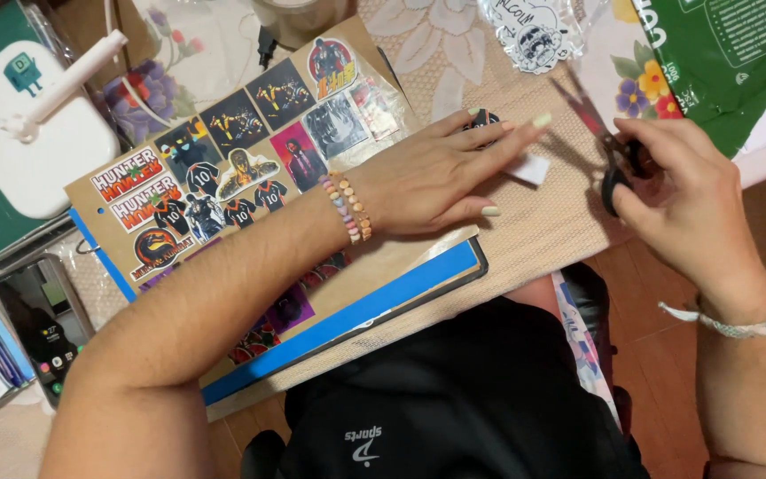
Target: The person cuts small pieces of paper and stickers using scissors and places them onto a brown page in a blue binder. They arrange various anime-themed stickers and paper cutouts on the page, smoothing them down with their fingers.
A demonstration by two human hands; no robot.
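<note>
The left hand (432, 173) lies flat, fingers spread, pinning a small dark round sticker (486, 118) on the beige mesh mat (543, 231), while the right hand (680, 191), closed around black-handled scissors (609, 155), would do best trimming slowly along its edge.

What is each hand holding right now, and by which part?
The right hand grips small dark-handled scissors by the handle loops. The left hand holds nothing; its fingers press flat on a small dark sticker and white paper scrap.
</note>
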